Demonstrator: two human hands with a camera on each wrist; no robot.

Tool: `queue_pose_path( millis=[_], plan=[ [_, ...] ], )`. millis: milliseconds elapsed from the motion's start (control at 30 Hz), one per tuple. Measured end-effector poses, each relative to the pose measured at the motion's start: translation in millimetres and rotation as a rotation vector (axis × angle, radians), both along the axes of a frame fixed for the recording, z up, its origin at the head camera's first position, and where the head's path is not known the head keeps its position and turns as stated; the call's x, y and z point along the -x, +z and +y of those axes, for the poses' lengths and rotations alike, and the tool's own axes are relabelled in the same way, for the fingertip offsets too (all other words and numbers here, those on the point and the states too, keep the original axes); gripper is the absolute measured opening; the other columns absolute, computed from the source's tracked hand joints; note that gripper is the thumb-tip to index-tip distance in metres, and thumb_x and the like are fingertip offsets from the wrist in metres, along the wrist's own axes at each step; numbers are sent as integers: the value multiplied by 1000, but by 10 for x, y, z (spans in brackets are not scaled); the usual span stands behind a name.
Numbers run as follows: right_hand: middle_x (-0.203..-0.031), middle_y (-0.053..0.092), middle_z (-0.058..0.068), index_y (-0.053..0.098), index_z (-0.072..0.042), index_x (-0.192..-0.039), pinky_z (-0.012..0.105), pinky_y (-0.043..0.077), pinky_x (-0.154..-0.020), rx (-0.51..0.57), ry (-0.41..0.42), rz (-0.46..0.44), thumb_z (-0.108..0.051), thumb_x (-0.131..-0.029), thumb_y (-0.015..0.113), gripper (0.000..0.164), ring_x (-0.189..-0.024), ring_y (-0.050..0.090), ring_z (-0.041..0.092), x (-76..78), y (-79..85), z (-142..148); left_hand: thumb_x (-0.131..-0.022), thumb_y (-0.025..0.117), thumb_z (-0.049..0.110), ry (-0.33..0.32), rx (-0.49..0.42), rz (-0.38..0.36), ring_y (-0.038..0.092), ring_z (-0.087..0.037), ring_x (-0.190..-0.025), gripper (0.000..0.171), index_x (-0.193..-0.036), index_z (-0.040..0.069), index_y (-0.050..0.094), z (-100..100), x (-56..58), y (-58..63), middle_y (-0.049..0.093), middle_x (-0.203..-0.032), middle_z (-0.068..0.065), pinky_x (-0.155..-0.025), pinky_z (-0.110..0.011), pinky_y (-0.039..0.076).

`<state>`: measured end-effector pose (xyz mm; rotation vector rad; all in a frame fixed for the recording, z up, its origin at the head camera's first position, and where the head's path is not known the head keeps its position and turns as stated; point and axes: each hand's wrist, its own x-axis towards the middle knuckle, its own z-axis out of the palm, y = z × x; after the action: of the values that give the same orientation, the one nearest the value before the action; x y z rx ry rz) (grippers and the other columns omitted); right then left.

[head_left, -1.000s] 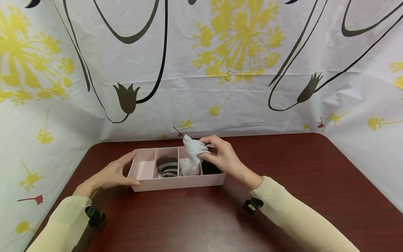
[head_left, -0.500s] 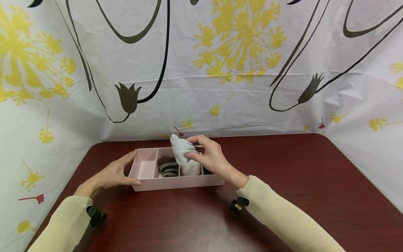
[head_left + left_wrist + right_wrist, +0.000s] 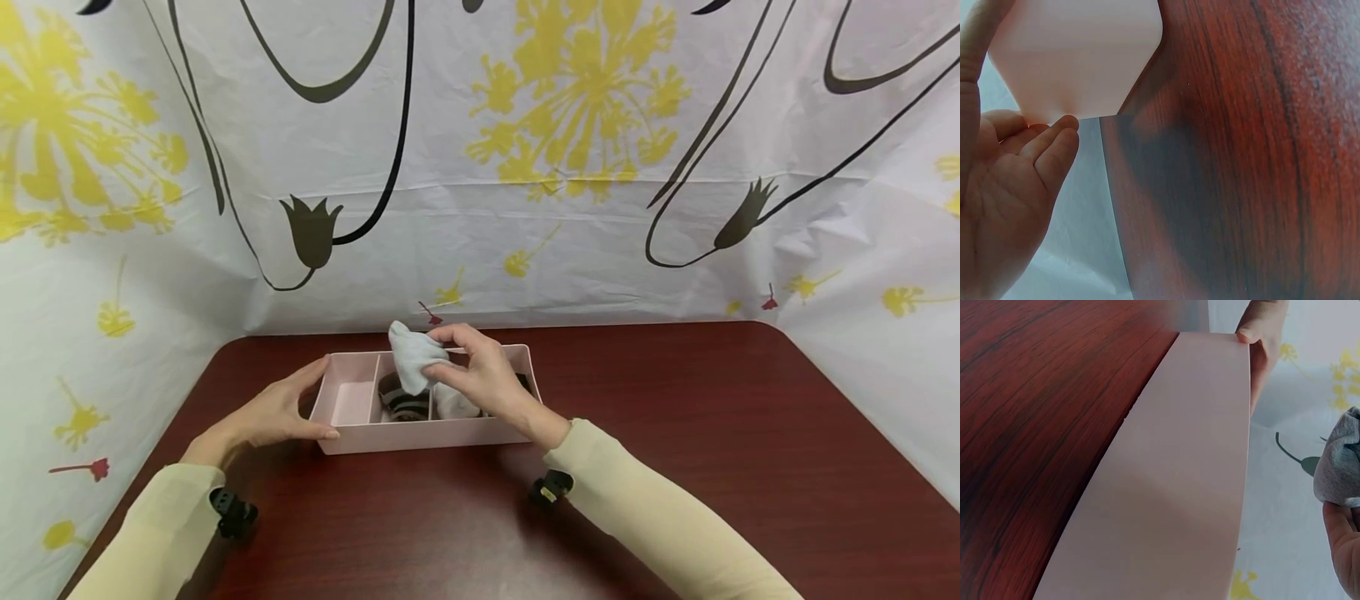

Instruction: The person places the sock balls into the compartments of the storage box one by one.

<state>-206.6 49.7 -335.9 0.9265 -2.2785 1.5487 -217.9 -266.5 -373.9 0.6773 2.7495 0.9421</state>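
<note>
A long pink divided box [image 3: 420, 437] stands on the table. My left hand [image 3: 270, 412] holds its left end, thumb at the front corner and fingers at the back corner; the left wrist view shows fingertips against the end wall. Between thumb and fingers, my right hand [image 3: 483, 379] pinches a bunched light grey sock [image 3: 412, 358]. The sock is above the box, overlapping the striped sock's compartment in the head view. Inside lie a dark striped sock [image 3: 405, 406] and, one compartment to the right, a whitish sock [image 3: 453, 403]. Something black [image 3: 522, 382] is mostly hidden behind my right hand.
The leftmost compartment [image 3: 351, 404] shows its bare pink floor. A dark red wooden table [image 3: 420, 525] carries the box near its back edge. Behind and beside it hangs a white sheet [image 3: 420, 250] printed with flowers.
My right hand has moved left with the grey sock, from over the whitish sock toward the striped one. My left hand has stayed on the box's end.
</note>
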Motion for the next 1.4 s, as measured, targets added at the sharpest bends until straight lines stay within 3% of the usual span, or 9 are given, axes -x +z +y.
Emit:
queue_pose_path(
  millis=[567,933,1400],
  plan=[
    [-111,64,21,63,6,-112,30,55,-92,33,36,-33,1,-83,73,32,-105,64,33,9,-9,-275,-69,87,36,-8,0,6,26,-48,-144,116,-154,-5,19,-10,2,2,22,-159,-28,-110,-65,28],
    [-111,67,18,64,3,-113,26,53,-92,-6,27,8,-3,-83,75,33,-103,65,29,51,-42,-399,-70,86,38,7,-2,-14,24,-48,-145,116,-154,-2,18,-6,-2,6,21,-160,-27,-112,-66,26],
    [-112,66,16,63,2,-115,22,53,-94,-69,30,-36,-6,-85,74,33,-105,65,26,130,-132,-615,-70,86,40,25,-18,-53,23,-46,-146,117,-155,-2,16,-9,28,-14,19,-161,-26,-112,-65,27]
  ],
)
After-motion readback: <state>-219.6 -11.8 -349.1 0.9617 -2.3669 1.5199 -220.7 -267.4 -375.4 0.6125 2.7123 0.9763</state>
